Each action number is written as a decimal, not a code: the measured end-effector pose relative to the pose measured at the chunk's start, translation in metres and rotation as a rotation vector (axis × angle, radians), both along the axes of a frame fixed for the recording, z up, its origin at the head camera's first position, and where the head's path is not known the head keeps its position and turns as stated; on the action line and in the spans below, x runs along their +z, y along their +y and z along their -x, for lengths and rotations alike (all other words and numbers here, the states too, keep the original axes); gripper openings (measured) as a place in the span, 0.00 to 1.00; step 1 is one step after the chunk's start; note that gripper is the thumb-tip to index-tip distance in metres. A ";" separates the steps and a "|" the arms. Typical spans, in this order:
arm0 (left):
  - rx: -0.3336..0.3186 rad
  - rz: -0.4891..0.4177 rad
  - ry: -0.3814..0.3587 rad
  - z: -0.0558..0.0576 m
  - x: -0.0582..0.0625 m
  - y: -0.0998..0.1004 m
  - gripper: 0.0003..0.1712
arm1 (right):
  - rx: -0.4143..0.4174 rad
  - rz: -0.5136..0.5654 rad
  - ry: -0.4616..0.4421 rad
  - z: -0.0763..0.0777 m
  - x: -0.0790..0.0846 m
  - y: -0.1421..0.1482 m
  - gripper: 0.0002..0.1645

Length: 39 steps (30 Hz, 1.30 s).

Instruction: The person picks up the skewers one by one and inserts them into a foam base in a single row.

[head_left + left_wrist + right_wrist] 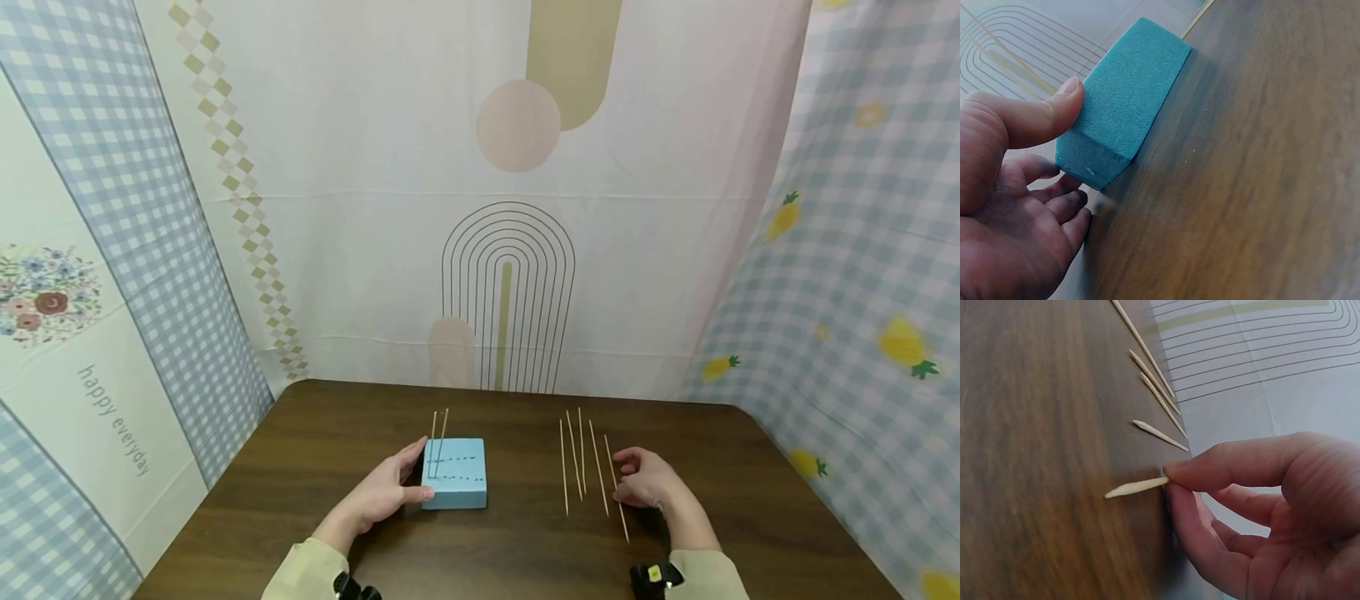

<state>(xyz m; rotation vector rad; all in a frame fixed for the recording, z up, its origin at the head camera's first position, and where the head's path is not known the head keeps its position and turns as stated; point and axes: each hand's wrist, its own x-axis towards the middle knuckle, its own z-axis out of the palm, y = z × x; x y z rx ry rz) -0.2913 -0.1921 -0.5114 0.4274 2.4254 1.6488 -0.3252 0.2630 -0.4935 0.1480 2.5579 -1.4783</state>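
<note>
A: White fabric printed with arches [390,125] hangs beyond the light-blue, square foam block [458,467], which sits on a dark brown wood-grain counter [517,542].

B: And on either side of the block?

A: Blue-and-white checked cloth [172,183] far to its left, and checked cloth with yellow fruit [885,275] far to its right.

B: Do the views agree on the block?

A: The head view shows two rows of dark marks across its top; the left wrist view shows plain side faces instead. The right wrist view alone shows clearly the sticks' tapered ends.

B: How many sticks?

A: Seven. Two thin pale wooden sticks [442,440] stand in the block near its left edge, leaning slightly. Four matching loose sticks [598,467] lie to its right, and a fifth stick [1135,488] is furthest right of it.

B: The fingers?

A: On the right hand [647,481], thumb and forefinger close together, pinching that fifth stick. The left hand [382,493] is spread wide enough to grip the block's left side, thumb at its near corner.

B: Is the pinched stick lifted?

A: I can't tell.
</note>
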 end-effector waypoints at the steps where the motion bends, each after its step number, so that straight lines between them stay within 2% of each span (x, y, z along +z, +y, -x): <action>1: 0.000 0.000 0.000 0.000 -0.001 0.000 0.55 | -0.004 0.003 0.001 -0.001 0.000 0.000 0.39; 7: -0.001 -0.005 -0.008 0.000 -0.002 0.000 0.55 | -0.003 0.038 -0.005 -0.003 0.000 0.002 0.41; 20: -0.007 0.004 0.003 0.001 0.001 0.002 0.55 | 0.003 0.153 -0.012 0.002 -0.001 0.013 0.46; 24: -0.004 0.007 0.002 0.001 0.002 0.002 0.55 | 0.031 0.197 0.012 0.002 0.000 0.010 0.47; 31: 0.001 0.001 -0.002 0.000 0.001 0.001 0.55 | 0.156 0.290 0.056 0.003 0.007 0.003 0.47; 39: -0.010 0.004 0.000 0.000 0.001 -0.001 0.55 | 0.201 0.324 0.101 0.003 0.017 -0.011 0.43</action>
